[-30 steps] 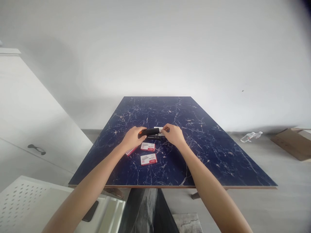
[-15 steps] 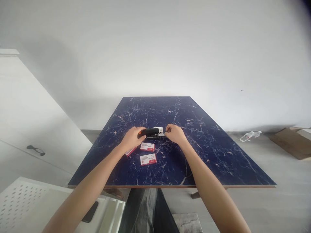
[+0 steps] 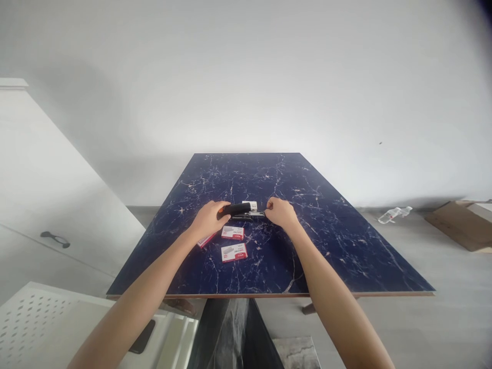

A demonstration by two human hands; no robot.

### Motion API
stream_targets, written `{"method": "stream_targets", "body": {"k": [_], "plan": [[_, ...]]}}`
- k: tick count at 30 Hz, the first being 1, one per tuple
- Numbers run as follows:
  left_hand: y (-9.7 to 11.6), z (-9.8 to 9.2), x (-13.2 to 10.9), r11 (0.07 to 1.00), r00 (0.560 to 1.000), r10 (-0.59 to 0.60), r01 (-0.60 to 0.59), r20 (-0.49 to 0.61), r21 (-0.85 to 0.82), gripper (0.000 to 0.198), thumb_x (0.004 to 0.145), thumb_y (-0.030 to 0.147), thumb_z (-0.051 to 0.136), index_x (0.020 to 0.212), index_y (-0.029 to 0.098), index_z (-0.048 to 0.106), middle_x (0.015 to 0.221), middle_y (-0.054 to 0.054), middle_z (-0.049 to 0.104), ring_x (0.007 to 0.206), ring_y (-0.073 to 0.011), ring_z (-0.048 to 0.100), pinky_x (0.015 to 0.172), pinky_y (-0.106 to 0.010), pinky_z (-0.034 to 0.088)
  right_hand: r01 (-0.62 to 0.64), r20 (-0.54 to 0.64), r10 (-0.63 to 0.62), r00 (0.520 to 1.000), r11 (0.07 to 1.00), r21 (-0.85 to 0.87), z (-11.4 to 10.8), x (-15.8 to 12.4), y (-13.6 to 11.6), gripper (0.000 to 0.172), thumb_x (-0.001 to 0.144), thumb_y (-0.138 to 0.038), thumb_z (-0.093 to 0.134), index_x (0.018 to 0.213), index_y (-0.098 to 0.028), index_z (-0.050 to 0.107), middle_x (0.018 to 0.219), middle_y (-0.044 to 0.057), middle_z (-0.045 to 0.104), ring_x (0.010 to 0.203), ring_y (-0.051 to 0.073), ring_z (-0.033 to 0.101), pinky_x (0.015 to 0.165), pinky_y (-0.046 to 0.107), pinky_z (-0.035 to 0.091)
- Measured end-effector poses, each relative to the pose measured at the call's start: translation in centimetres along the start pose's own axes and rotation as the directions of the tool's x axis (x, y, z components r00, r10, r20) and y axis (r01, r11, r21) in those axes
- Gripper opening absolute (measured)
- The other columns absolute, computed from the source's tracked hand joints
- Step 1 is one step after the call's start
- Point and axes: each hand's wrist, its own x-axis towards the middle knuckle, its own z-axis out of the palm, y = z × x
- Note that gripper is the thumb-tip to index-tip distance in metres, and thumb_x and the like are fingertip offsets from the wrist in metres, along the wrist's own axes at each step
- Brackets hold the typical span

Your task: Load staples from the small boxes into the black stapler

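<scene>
A black stapler with an orange rear end lies on the dark blue marbled table. My left hand is closed round its rear end. My right hand pinches a thin metal part that sticks out of the stapler's front. Two red-and-white staple boxes lie just in front of the stapler. A third box shows partly under my left wrist. A small white box sits behind the stapler.
A white cabinet with a dark handle stands at the left, with a white perforated panel and a dark phone below it. On the floor at the right lie a plastic bottle and a cardboard box.
My right hand has moved a little to the right, and the thin metal part now sticks further out of the stapler's front. My left hand has stayed put.
</scene>
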Motion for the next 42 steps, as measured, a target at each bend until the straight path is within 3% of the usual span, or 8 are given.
{"method": "stream_targets", "body": {"k": [6,18,24,31,42], "plan": [[0.1,0.0,0.0,1.000,1.000,-0.007,0.007,0.003,0.004,0.041,0.092,0.035,0.060,0.131,0.025,0.061,0.108,-0.009,0.069,0.100,-0.0262,0.063,0.085,-0.039,0.051,0.057,0.052,-0.061,0.997,0.995,0.087,0.4,0.1,-0.3,0.009,0.075,-0.024,0.063,0.084,-0.023,0.066,0.085,0.002,0.072,0.080,0.020,0.063,0.066,0.027,0.038],[0.0,0.1,0.0,0.999,0.999,-0.034,0.035,0.029,-0.023,0.042,0.094,0.036,0.060,0.134,0.026,0.059,0.113,-0.009,0.068,0.097,-0.0248,0.066,0.084,-0.038,0.052,0.130,0.030,-0.141,0.990,0.963,0.238,1.6,0.1,-0.4,0.002,0.076,-0.024,0.060,0.075,-0.022,0.060,0.074,-0.002,0.068,0.067,0.014,0.058,0.063,0.024,0.037],[-0.1,0.0,0.0,1.000,1.000,0.003,-0.003,0.024,-0.003,0.041,0.093,0.035,0.060,0.134,0.027,0.060,0.123,-0.005,0.071,0.102,-0.0251,0.068,0.088,-0.037,0.052,0.092,0.042,-0.109,0.993,0.951,0.294,1.7,-0.4,-0.9,0.006,0.077,-0.028,0.062,0.074,-0.022,0.061,0.074,-0.001,0.069,0.067,0.015,0.063,0.062,0.024,0.040],[-0.3,-0.2,0.2,1.000,1.000,0.020,-0.020,0.014,-0.012,0.042,0.094,0.038,0.061,0.134,0.030,0.062,0.124,-0.002,0.072,0.106,-0.0247,0.069,0.089,-0.035,0.051,-0.043,0.180,-0.055,0.982,0.866,0.497,2.2,-0.8,-1.9,0.006,0.080,-0.022,0.062,0.077,-0.022,0.056,0.063,-0.002,0.068,0.049,0.014,0.065,0.053,0.022,0.049],[-0.5,-0.1,0.4,0.998,0.999,0.048,-0.047,0.005,-0.034,0.041,0.093,0.039,0.062,0.132,0.030,0.064,0.122,-0.003,0.073,0.098,-0.0236,0.070,0.086,-0.033,0.051,-0.054,0.159,-0.049,0.986,0.809,0.586,3.5,-0.8,-2.5,0.008,0.079,-0.019,0.062,0.078,-0.021,0.055,0.068,0.000,0.069,0.052,0.015,0.066,0.047,0.021,0.053]]}}
